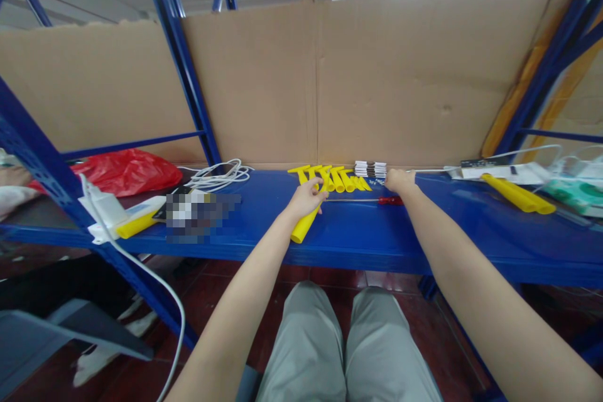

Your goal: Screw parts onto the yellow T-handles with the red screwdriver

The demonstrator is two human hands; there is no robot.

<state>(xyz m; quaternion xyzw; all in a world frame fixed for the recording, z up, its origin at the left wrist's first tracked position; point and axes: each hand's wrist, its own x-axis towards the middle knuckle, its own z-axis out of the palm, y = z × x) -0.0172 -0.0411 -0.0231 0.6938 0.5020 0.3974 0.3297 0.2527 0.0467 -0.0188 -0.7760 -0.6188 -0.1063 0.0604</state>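
Note:
My left hand (307, 199) is closed around a yellow plastic tube-like piece (305, 226), whose wide end points toward me at the shelf's front. Just beyond it lies a row of yellow T-shaped pieces (338, 181) with several smaller yellow bits (360, 183). My right hand (399, 181) has its fingers curled down beside a stack of small white parts (370, 169); whatever those fingers hold is hidden. Between my hands rests a screwdriver (390, 200), its red handle close under my right hand and its shaft pointing left.
Coiled white cable (226, 176) and a red plastic bag (129, 171) lie on the left. A white power strip (494, 171) and two yellow tubes (516, 193) are at right. Blue posts (181, 63) and a cardboard panel (377, 75) bound the blue shelf (264, 213).

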